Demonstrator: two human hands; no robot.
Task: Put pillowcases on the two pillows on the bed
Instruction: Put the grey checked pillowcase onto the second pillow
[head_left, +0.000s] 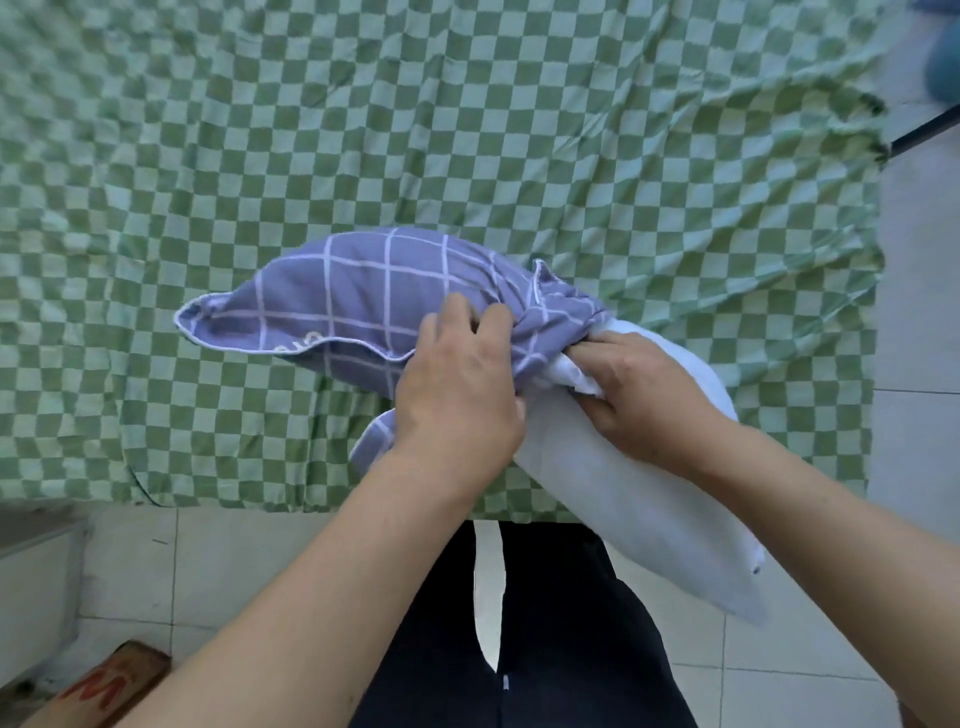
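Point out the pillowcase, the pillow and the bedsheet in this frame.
purple grid pillowcase (353, 291), head view, on its filled upper face.
white pillow (613, 499), head view, on the bare part outside the case.
green checked bedsheet (467, 130), head view, on a bare stretch beyond the pillow.

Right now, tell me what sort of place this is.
Most likely a bedroom. A bed covered by a green checkered sheet fills the view, the floor is pale tile, and both hands work a purple grid pillowcase over a white pillow.

pillow (623, 499): far end hidden in pillowcase (363, 296) | box (111, 680): edge-cut
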